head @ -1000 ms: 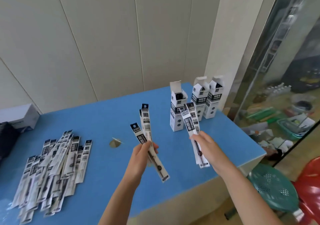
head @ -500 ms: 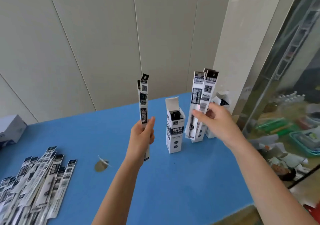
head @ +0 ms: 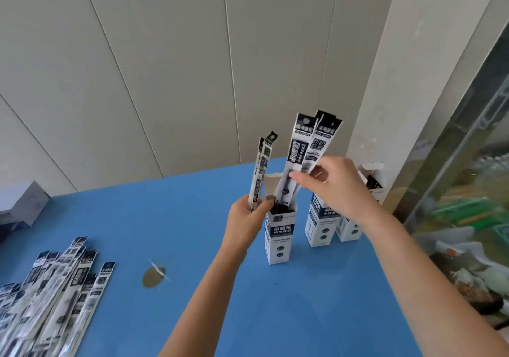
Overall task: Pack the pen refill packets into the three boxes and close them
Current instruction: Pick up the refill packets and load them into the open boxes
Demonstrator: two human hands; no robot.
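Observation:
Three tall white boxes stand open on the blue table (head: 170, 219). My right hand (head: 333, 183) pinches a few refill packets (head: 303, 150), their lower ends inside the mouth of the nearest box (head: 279, 235). Beside that box's left edge, my left hand (head: 245, 219) grips two upright packets (head: 261, 169). A second box (head: 321, 224) and a third box (head: 371, 183) stand to the right, partly hidden by my right arm. A pile of loose packets (head: 52, 299) lies at the table's near left.
A torn brown spot (head: 153, 276) marks the tabletop between the pile and the boxes. A white carton (head: 20, 205) sits at the far left edge. The wall runs behind the table, and a glass pane with clutter behind it is on the right.
My right hand carried its packets leftwards and down into the nearest box. My left hand moved right, up against that box, still gripping its packets. The view moved closer.

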